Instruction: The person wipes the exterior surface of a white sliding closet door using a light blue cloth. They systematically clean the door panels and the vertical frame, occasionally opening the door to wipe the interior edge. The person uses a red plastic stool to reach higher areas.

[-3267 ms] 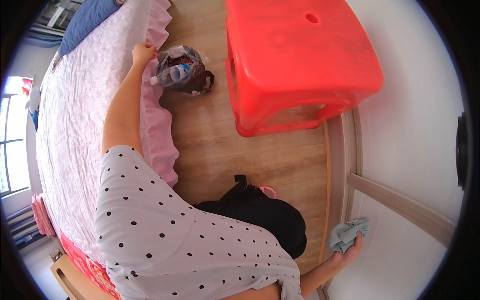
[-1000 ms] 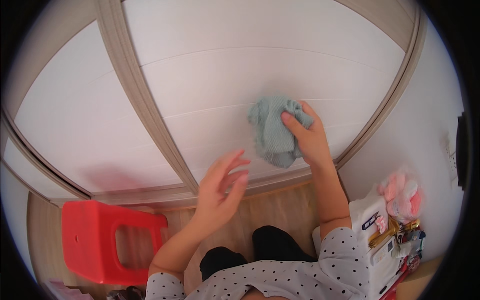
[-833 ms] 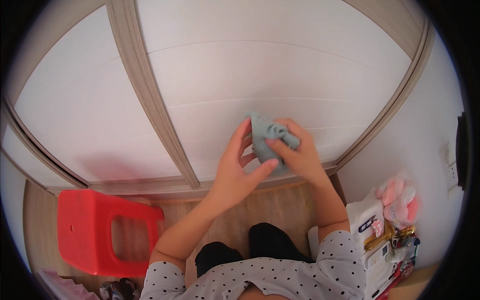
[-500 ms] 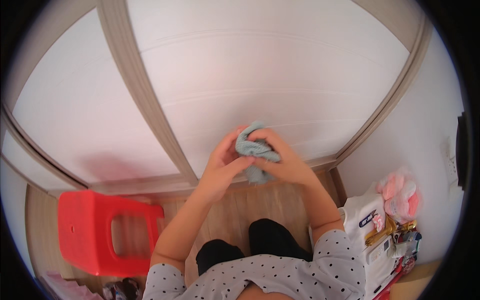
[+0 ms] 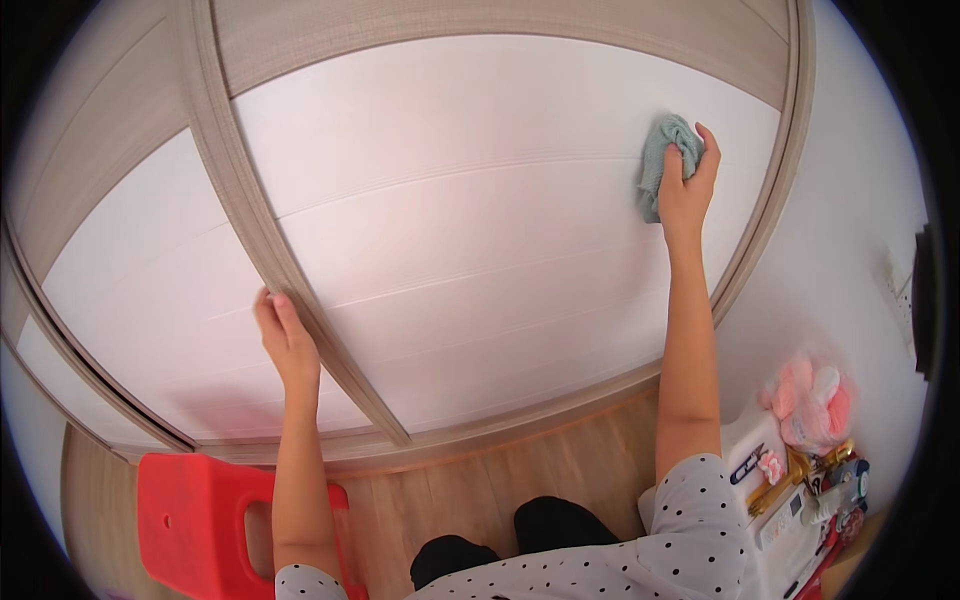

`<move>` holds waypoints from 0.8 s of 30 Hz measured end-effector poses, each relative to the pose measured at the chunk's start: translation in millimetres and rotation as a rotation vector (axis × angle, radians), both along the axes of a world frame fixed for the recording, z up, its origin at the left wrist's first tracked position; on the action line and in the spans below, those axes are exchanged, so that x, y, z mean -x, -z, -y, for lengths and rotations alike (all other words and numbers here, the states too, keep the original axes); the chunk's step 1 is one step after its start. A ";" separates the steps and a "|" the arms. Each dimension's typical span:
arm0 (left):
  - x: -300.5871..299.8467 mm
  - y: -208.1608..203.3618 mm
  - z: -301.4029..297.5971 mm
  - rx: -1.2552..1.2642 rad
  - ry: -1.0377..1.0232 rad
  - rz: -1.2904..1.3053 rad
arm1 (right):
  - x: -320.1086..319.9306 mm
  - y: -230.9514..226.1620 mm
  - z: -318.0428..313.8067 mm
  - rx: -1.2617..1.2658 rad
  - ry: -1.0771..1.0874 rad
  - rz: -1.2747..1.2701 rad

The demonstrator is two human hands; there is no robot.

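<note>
High on the right part of a white sliding door panel (image 5: 470, 240), my right hand (image 5: 688, 190) presses a bunched grey-green cloth (image 5: 655, 165) flat against the surface. The thumb lies over the cloth, and a finger sticks up at its right edge. Lower and to the left, my left hand (image 5: 290, 345) is at the door's wood-grain upright frame (image 5: 240, 200). Its thumb and fingers are curled at the frame's left edge; part of the grip is hidden.
A red plastic stool (image 5: 190, 520) stands on the wood floor (image 5: 470, 485) at lower left. At right, a white surface (image 5: 740, 440) holds a pink bagged bundle (image 5: 815, 405) and several small items beside the wall (image 5: 840, 200). My dark-clad knees (image 5: 560, 525) are below.
Both hands were together on the cloth in front of me. They have parted: the right carried the cloth up and right onto the panel, the left went to the upright frame.
</note>
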State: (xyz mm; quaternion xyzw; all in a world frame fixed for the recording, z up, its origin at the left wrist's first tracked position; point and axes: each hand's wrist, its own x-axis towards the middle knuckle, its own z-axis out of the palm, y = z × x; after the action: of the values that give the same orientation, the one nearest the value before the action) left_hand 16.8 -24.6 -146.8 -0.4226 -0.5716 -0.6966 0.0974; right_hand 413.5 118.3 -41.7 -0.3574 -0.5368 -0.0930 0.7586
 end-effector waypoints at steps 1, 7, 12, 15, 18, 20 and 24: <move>14.7 8.9 -7.7 0.157 0.088 0.046 | 3.4 -5.1 -8.7 -0.013 0.114 0.023; 22.0 31.4 -25.3 0.010 0.235 0.097 | 97.3 -32.9 -14.0 -0.257 0.333 0.018; 25.8 30.7 -24.0 0.025 0.308 0.137 | 205.8 -76.2 7.2 -0.581 0.253 0.250; 31.3 31.1 -22.7 0.013 0.363 0.143 | 266.2 -81.3 37.8 -0.568 0.114 0.448; 30.3 35.8 -30.6 0.006 0.377 0.109 | 312.7 -66.1 62.4 -0.628 -0.017 0.529; 29.8 40.3 -34.5 0.000 0.347 0.109 | 312.1 -62.9 55.4 -0.643 -0.006 0.499; 43.4 38.3 -24.6 -0.036 0.278 0.059 | 242.3 -69.1 27.0 -0.739 0.136 0.561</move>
State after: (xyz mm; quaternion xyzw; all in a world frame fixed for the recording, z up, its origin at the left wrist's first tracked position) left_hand -26.6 -0.1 -185.1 -0.4750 -0.4978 -0.7256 -0.0094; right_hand 171.2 91.3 27.4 -0.0586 -0.6275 -0.4205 0.6527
